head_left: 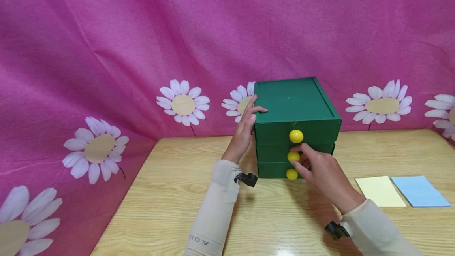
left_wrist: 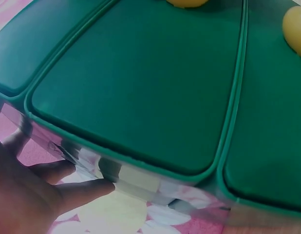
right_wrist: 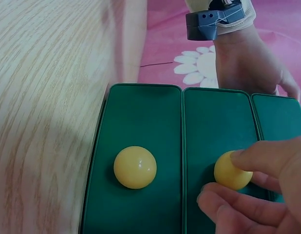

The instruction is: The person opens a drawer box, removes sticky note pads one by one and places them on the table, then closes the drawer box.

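A green drawer box [head_left: 293,100] stands on the table, three drawers high, each front bearing a round yellow knob. My right hand [head_left: 327,171] pinches the middle knob [head_left: 292,156] between thumb and fingers, as the right wrist view shows at that knob [right_wrist: 231,173]. Above it is the top knob [head_left: 296,136] and below it the bottom knob [head_left: 292,174]. Against the box's left side rests my left hand [head_left: 244,131], a finger reaching over the top edge. The left wrist view shows this hand [left_wrist: 38,195] with extended fingers by the see-through side wall. All three drawers look closed.
To the right on the wooden table [head_left: 170,196] lie a yellow paper pad [head_left: 381,191] and a blue paper pad [head_left: 421,191] side by side. A pink cloth [head_left: 220,27] with white flowers hangs behind the table and along its left side.
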Available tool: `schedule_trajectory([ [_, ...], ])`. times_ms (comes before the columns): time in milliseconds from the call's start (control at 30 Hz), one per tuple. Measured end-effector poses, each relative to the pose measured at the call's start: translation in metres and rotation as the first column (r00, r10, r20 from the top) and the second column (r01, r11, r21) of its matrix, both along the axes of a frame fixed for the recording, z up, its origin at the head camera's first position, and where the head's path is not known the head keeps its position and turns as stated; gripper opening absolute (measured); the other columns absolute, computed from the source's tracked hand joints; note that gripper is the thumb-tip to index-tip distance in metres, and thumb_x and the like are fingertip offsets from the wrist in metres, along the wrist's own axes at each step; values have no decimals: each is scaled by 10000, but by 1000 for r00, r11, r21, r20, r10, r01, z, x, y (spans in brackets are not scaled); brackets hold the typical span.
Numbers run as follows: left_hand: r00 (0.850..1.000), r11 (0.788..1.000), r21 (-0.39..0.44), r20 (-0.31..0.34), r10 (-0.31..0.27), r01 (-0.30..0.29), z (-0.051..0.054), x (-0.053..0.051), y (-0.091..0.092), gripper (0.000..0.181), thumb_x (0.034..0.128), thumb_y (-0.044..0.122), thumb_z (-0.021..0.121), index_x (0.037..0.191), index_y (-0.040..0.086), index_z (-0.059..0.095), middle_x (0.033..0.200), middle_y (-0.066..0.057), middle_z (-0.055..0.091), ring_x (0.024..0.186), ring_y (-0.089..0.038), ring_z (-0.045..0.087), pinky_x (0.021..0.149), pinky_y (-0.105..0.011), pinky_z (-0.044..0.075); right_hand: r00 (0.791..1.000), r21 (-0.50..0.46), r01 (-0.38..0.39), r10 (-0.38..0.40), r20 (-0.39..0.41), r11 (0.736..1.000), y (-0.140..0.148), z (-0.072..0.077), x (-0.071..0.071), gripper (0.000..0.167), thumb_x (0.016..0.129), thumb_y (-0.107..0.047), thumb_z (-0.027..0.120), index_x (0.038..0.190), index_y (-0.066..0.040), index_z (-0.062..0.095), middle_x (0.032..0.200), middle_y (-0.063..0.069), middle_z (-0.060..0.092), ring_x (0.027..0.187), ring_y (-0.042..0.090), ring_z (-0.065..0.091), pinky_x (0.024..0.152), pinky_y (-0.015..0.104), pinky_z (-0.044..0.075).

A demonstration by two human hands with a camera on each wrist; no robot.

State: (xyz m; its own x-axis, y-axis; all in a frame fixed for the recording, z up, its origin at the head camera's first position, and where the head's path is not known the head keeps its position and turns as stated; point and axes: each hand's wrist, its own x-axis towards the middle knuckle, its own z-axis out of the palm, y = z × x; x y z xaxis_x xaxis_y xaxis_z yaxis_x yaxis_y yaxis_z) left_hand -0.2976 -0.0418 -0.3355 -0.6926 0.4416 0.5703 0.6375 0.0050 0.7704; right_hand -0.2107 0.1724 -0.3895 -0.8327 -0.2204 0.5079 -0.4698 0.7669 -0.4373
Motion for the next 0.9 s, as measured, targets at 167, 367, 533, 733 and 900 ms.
schedule_trajectory([
  [167, 1000, 1000, -21, -19, -19, 18, 2, 2, -2, 427, 968, 206, 313, 1313, -18, 430, 1610, -149, 53, 1476, -269, 34, 1129, -572, 157, 1000, -8, 8, -9, -22, 1000, 1, 2, 1, 298, 825, -136, 758, 1059, -117, 575, 823, 6, 706, 709, 123, 668, 651, 385, 549],
  [367, 1000, 1000, -26, -28, -3, 2, 4, 3, -3, 428, 974, 196, 328, 1341, -4, 414, 1610, -150, 49, 1478, -259, 38, 1138, -547, 164, 1000, -6, 13, -14, -18, 1000, 1, 5, 1, 328, 825, -142, 759, 1085, -98, 564, 859, 41, 715, 730, 159, 682, 673, 418, 561],
  [533, 1000, 1000, -15, -8, -14, 14, 3, 4, -2, 419, 984, 189, 333, 1350, 0, 412, 1613, -145, 39, 1479, -243, 33, 1148, -520, 159, 999, 1, 36, -35, -23, 999, 1, 4, 3, 335, 823, -149, 762, 1085, -84, 563, 844, 42, 715, 721, 163, 684, 664, 426, 556],
  [733, 1000, 1000, -12, -1, -9, 9, 1, 6, -2, 416, 985, 191, 345, 1345, -4, 424, 1613, -141, 49, 1479, -247, 44, 1152, -510, 158, 999, 4, 46, -45, -16, 999, 2, 2, 6, 328, 826, -156, 759, 1079, -81, 566, 825, 27, 717, 712, 165, 686, 663, 446, 545],
  [900, 1000, 1000, -2, 4, -3, 3, -1, 7, -3, 416, 986, 199, 353, 1344, 0, 429, 1614, -133, 56, 1479, -236, 51, 1157, -490, 158, 998, 22, 58, -58, 6, 998, 3, 1, 9, 319, 823, -172, 762, 1058, -76, 569, 803, 28, 715, 692, 176, 682, 631, 443, 534],
])
